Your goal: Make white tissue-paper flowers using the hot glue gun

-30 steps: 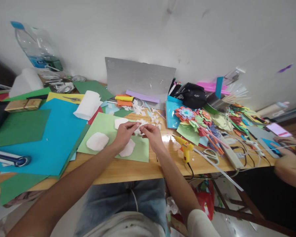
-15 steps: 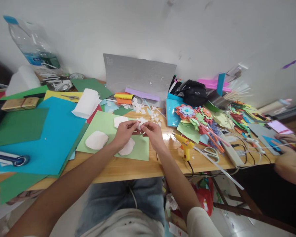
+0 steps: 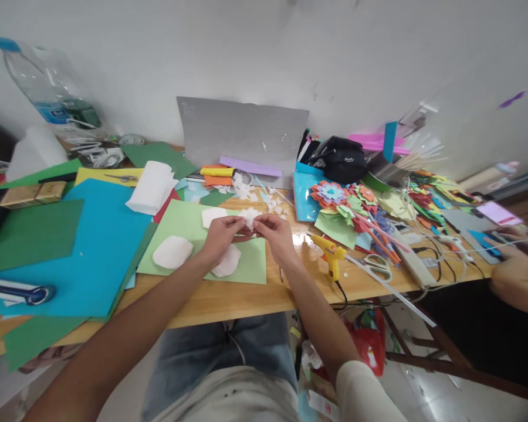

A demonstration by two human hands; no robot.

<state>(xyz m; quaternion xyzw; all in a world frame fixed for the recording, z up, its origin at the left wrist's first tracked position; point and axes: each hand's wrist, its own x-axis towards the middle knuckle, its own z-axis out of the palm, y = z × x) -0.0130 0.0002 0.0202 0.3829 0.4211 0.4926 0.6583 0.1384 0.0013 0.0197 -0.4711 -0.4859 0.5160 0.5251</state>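
Note:
A small piece of crumpled white paper (image 3: 249,217) is pinched between the fingertips of my left hand (image 3: 222,236) and my right hand (image 3: 276,234). Both hands are closed on it, above the right part of a light green paper sheet (image 3: 198,273). On that sheet lies a rounded white paper piece (image 3: 172,252) at the left. A second white paper piece (image 3: 227,262) shows partly below my left hand, and a third white piece (image 3: 212,215) sits behind it. My fingers hide part of the held paper.
A yellow glue gun (image 3: 332,257) and scissors (image 3: 377,266) lie to the right, near paper flowers (image 3: 332,193). Blue card (image 3: 92,234) and a white paper roll (image 3: 150,186) lie left. A grey board (image 3: 244,132) leans on the wall. Another person's hand (image 3: 517,266) is at far right.
The camera view has shifted slightly. My hands stay together, and more of the white paper now shows between the fingertips. The other person's hand at the far right has moved a little.

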